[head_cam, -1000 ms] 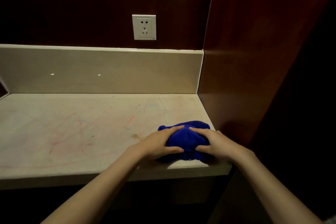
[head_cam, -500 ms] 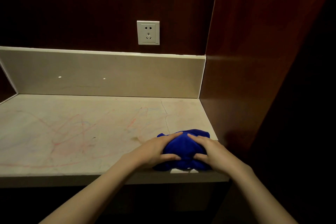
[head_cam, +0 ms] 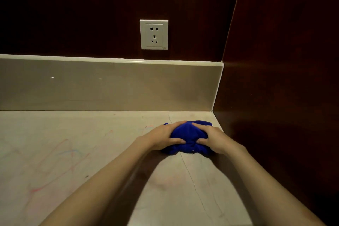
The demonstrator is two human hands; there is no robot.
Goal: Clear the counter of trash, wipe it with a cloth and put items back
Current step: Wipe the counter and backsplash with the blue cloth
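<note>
Two hands press one bunched blue cloth (head_cam: 189,136) onto the table (head_cam: 102,152), far right, near the backsplash (head_cam: 110,86); the left hand (head_cam: 163,136) grips its left side, the right hand (head_cam: 212,138) its right, fingers curled into the fabric; coloured scribbles (head_cam: 55,158) lie well leftward, so wiping likely heads that way.
</note>
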